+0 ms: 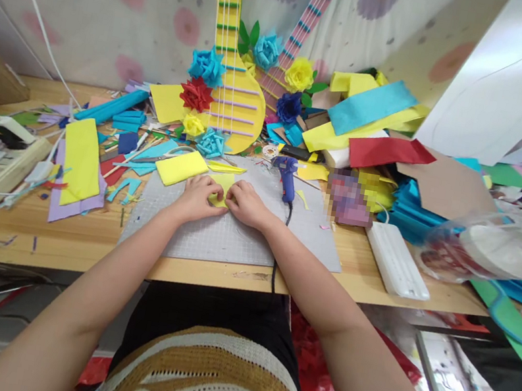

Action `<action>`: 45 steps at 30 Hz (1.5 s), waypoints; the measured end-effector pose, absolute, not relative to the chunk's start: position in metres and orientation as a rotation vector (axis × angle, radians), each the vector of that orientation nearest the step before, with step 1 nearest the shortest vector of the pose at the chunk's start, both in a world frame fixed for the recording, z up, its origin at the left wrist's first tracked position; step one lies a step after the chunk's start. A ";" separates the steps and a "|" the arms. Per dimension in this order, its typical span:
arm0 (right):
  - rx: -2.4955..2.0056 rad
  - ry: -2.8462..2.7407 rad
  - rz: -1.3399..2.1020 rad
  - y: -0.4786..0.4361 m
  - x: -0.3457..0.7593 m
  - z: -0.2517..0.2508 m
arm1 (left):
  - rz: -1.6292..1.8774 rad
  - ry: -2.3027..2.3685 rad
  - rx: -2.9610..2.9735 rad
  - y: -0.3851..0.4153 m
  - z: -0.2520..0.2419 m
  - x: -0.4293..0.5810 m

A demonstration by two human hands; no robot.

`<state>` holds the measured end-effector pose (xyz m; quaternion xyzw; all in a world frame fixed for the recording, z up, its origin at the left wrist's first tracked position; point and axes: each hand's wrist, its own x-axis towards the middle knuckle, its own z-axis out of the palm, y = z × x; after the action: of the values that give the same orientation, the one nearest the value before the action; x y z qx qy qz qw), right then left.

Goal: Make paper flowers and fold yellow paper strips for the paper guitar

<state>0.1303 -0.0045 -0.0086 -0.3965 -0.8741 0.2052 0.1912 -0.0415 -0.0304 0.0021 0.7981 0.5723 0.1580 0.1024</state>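
Both hands meet over a grey cutting mat (232,247) with a small piece of yellow crepe paper (224,182) between them. My left hand (201,199) has its fingers curled on the paper's left edge. On the right edge, my right hand (246,203) pinches the same piece. Just left of them lies a folded yellow crepe paper pad (181,167). A blue hot glue gun (287,176) stands to the right of my right hand, its black cord running down over the table edge. Scissors (162,155) lie partly hidden among scraps on the left.
Two paper guitars, one yellow (240,108) and one pink (302,35), lean on the back wall with paper flowers. Crepe sheets (373,107) pile up at the right, near a white power strip (398,258). A yellow strip (79,162) lies left.
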 end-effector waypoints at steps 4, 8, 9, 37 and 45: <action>-1.044 -2.485 0.614 -0.003 0.135 -0.009 | 0.454 1.682 2.335 -0.030 0.005 -0.041; -1.123 -2.403 0.529 0.004 0.138 -0.016 | 0.464 1.659 2.329 -0.030 0.005 -0.042; -1.173 -2.369 0.510 0.006 0.138 -0.018 | 0.464 1.660 2.333 -0.030 0.005 -0.042; -1.185 -2.449 0.265 -0.004 0.138 -0.007 | 0.770 1.721 2.347 -0.031 0.005 -0.057; -0.984 -2.489 0.338 -0.014 0.133 0.004 | 0.857 1.727 2.250 -0.026 0.001 -0.065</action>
<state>0.1333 -0.0139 0.0041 -0.3557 -0.9001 0.1222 0.2201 -0.0651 -0.0263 0.0009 0.7563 0.5806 0.2880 0.0893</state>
